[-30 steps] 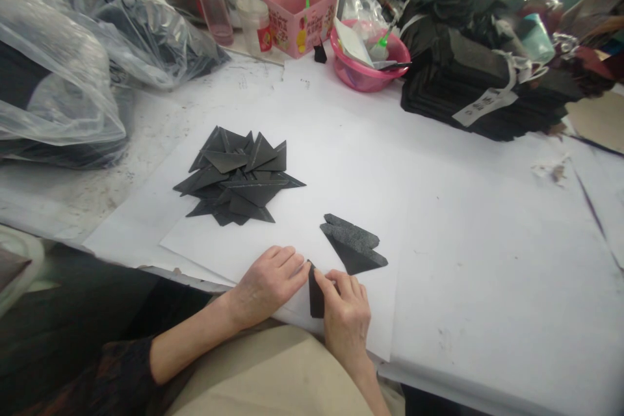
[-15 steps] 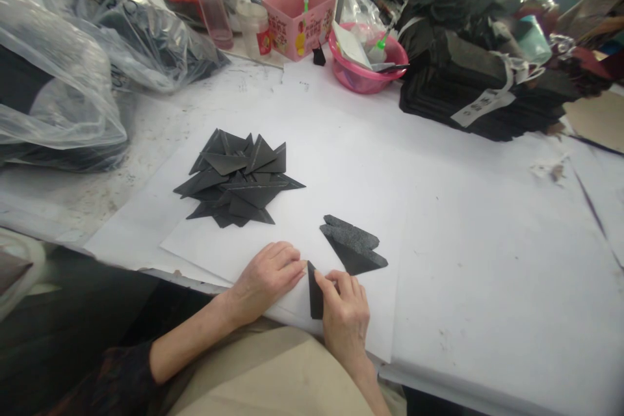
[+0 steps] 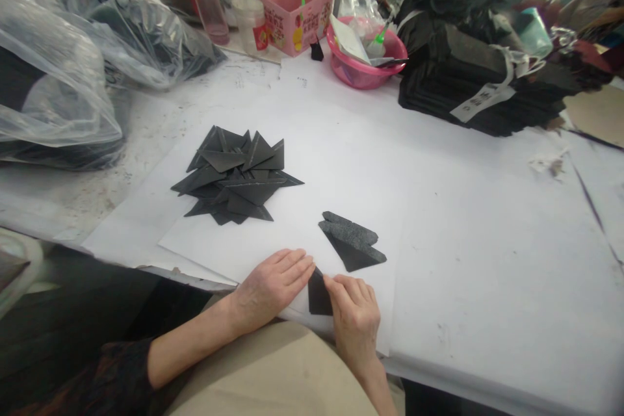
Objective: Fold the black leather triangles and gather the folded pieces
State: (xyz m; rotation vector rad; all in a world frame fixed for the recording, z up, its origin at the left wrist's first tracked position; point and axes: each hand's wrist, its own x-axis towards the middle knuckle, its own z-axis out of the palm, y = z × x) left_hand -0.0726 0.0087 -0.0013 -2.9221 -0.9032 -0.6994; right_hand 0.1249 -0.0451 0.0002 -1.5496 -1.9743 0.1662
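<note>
Close to the table's front edge lies a small flat black piece [image 3: 320, 294], leather-like, its right part hidden under my fingers. My right hand [image 3: 357, 312] pinches that piece at its upper right edge between thumb and fingers. Fingers stretched out flat and side by side, my left hand [image 3: 275, 281] touches the upper left corner with its fingertips. Just beyond my right hand are a few overlapping black pieces [image 3: 351, 244] with fuzzy grey strips along their upper edges. Farther left is a loose heap of folded black pieces [image 3: 234, 175] with pointed corners.
White paper [image 3: 439, 221] covers the table. At the back stand a pink basin [image 3: 363, 75] holding a green-tipped bottle, a pink box [image 3: 295, 23], a cup [image 3: 251, 26] and a pink-capped bottle [image 3: 207, 3]. Tied black stacks [image 3: 453, 78] sit back right, plastic bags [image 3: 58, 78] left.
My right hand has shifted slightly right, and more of the black piece shows between my hands. My left fingers have straightened and slid right along its upper edge.
</note>
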